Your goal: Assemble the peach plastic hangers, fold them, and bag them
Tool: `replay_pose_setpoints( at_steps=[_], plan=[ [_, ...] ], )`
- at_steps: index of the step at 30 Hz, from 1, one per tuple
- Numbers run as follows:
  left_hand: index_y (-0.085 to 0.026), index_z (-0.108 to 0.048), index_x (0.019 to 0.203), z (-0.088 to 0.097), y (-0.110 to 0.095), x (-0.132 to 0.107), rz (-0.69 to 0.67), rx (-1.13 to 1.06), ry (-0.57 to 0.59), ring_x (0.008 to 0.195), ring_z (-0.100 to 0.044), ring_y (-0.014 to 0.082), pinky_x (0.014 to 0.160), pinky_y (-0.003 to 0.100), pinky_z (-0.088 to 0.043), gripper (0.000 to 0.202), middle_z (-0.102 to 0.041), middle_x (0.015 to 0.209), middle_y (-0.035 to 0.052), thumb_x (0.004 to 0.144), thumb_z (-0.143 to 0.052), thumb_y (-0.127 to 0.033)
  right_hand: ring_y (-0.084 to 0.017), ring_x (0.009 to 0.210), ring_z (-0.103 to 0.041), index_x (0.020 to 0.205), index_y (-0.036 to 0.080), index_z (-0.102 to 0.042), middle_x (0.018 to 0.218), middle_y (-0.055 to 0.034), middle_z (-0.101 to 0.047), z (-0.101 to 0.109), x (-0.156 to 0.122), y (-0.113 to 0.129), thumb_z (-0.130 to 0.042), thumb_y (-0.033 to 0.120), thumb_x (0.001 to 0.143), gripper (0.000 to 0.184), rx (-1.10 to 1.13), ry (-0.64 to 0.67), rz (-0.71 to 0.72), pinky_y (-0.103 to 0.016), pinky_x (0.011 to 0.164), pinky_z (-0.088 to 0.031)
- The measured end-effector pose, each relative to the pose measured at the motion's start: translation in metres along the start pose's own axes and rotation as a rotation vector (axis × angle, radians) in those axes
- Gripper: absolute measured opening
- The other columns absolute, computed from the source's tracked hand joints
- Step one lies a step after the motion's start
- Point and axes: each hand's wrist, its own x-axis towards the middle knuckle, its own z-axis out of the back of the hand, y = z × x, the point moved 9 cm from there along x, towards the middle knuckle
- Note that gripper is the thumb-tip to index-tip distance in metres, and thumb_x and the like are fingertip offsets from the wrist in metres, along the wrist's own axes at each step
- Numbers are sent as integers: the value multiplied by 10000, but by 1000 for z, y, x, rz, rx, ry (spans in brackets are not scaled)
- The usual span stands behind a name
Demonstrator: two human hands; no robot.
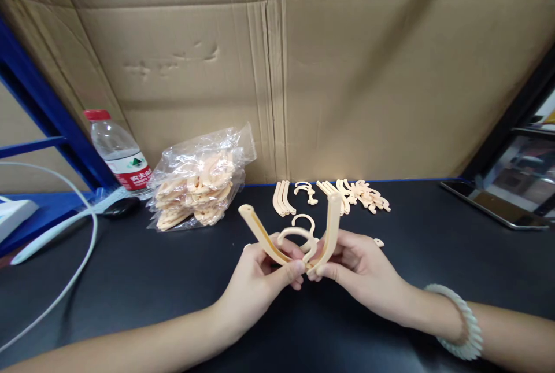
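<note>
Between both hands is a cream plastic folding hanger, its two arms angled up in a V around a curved hook [297, 233]. My left hand [264, 280] pinches the lower end of the left hanger arm [264, 238] between thumb and fingers. On the other side, my right hand [358, 266] grips the base of the right hanger arm [332, 228]. Where the parts meet, fingertips cover some of the joint. Just behind the hands, a loose hanger hook [304, 220] lies on the black table [173, 292], partly hidden.
Loose hanger arms [284, 198], more hooks [306, 191] and a pile of small cream pieces [368, 195] lie at the back. To the left are a clear bag of hanger parts [199, 182], a water bottle [119, 153] and a white cable [91, 234]. A phone-like device [489, 205] rests right.
</note>
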Motion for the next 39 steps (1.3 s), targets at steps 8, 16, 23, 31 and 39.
replay_pose_setpoints(
  at_steps=[8, 16, 23, 31, 39],
  plan=[
    [-135, -615, 781, 8, 5, 1, 68, -4, -143, 577, -620, 105, 566, 206, -532, 282, -625, 678, -22, 718, -800, -337, -132, 714, -661, 864, 169, -648, 794, -12, -671, 9, 6, 1, -776, 257, 774, 179, -88, -77, 4, -247, 674, -573],
    [-156, -563, 776, 49, 5, -6, 164, -57, -244, 600, -590, 73, 583, 147, -506, 320, -616, 641, -43, 705, -827, -322, -119, 558, -616, 738, 162, -660, 712, 0, -635, 74, 7, 23, -819, 312, 709, 221, -358, -21, -78, -245, 540, -510],
    [-162, -633, 769, 74, -15, -3, 2, 393, -89, 611, -596, 107, 578, 192, -494, 204, -637, 679, -19, 771, -758, -323, -146, 667, -630, 765, 168, -693, 764, -31, -684, 75, -4, 29, -817, 347, 727, 222, -692, 182, -36, -243, 602, -482],
    [-181, -624, 899, 49, -43, -12, -668, 1134, 257, 694, -565, 155, 639, 259, -462, 48, -640, 770, 26, 881, -665, -196, -187, 849, -629, 776, 179, -689, 820, -54, -638, 68, -7, 35, -763, 313, 801, 155, -896, 263, 127, -234, 613, -487],
    [-170, -637, 862, 30, -41, -23, -814, 1392, 358, 720, -569, 182, 650, 290, -483, 88, -611, 761, 48, 920, -571, -163, -185, 913, -579, 740, 198, -671, 946, -48, -607, 63, -6, 37, -737, 290, 817, 137, -1043, 301, 159, -298, 782, -482]
  ],
)
